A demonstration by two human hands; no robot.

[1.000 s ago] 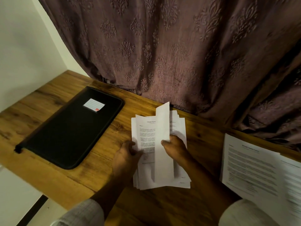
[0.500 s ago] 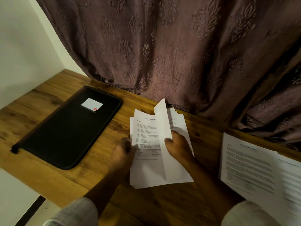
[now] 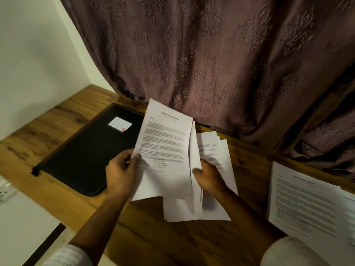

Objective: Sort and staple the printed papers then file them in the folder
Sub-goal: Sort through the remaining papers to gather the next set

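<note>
From the head view, a wooden table (image 3: pixel 172 244) runs along a patterned mauve curtain (image 3: pixel 211 54), with a pale wall (image 3: pixel 34 45) at the left; a black folder (image 3: pixel 86 150) lies shut and flat on the left part of the table, a small white label (image 3: pixel 120 123) with a red mark near its far corner; the left hand (image 3: pixel 123 169) pinches the left edge of a printed sheet (image 3: pixel 165 143) between thumb and curled fingers, holding it lifted and tilted above the table, so that its upper left corner covers the folder's far right corner; just beside it, the right hand (image 3: pixel 209 177) grips a curled sheet (image 3: pixel 195 169) that stands nearly on edge, thumb on its near face and fingers hidden behind it; beneath both hands a loose stack of papers (image 3: pixel 213 148) lies on the table between the folder and a second pile of printed pages (image 3: pixel 303 200), which rests at the right edge, well apart from the folder; the text on the sheets is too blurred to read; light sleeves (image 3: pixel 65 256) show at the bottom corners.
</note>
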